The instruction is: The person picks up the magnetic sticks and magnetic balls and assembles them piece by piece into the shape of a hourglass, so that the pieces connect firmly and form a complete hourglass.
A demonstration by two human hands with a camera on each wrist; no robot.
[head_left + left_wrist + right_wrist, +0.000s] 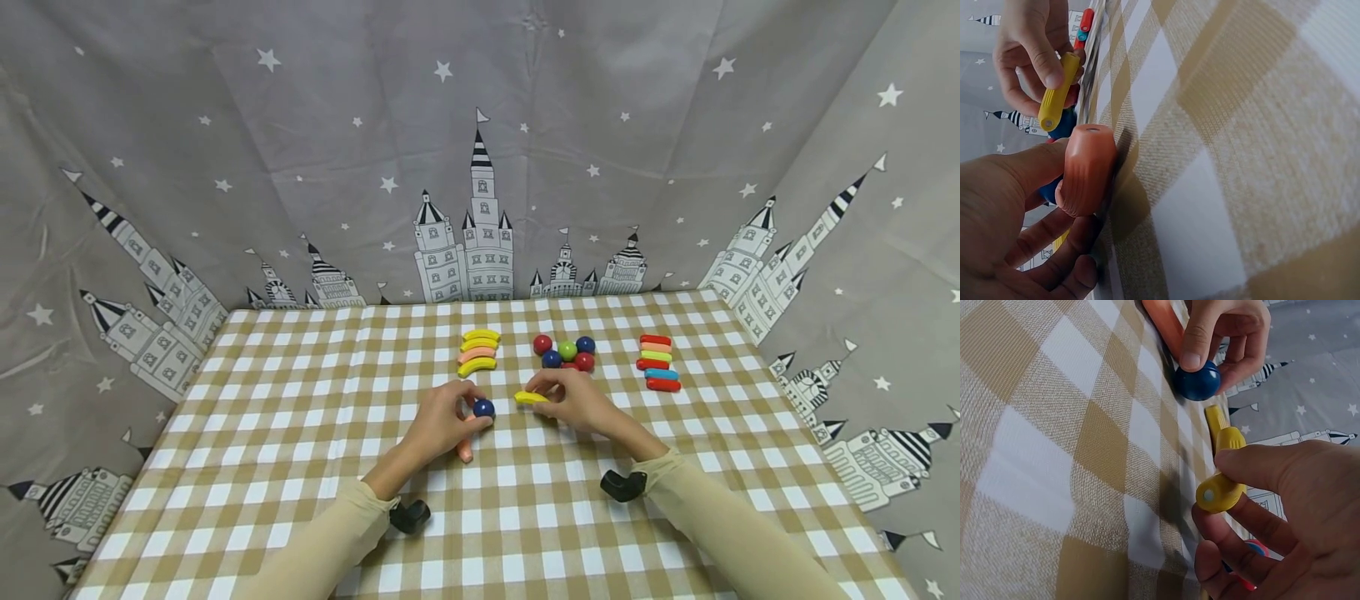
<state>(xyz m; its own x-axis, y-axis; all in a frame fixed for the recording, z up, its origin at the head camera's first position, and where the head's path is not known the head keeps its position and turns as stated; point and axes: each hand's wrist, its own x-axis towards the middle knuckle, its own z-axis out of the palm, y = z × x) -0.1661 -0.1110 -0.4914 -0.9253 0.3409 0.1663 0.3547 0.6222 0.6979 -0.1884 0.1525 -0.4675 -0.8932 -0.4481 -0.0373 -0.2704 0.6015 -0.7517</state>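
Observation:
My left hand (442,421) pinches a dark blue ball (483,408) between thumb and fingers. An orange curved magnetic stick (465,448) lies under that hand; the left wrist view has this orange stick up close, with a metal dot on its end. My right hand (579,402) grips a yellow curved magnetic stick (531,398) by one end, just over the cloth. In the right wrist view the yellow stick (1221,490) sits between thumb and fingertips, with a pale metal dot at its near end. A short gap separates ball and yellow stick.
Behind my left hand several curved sticks (478,342), yellow and orange, lie in a stack. A group of red, blue and green balls (567,351) lies beyond my right hand. Straight coloured sticks (657,355) are lined up farther right. A checked cloth (300,467) covers the table.

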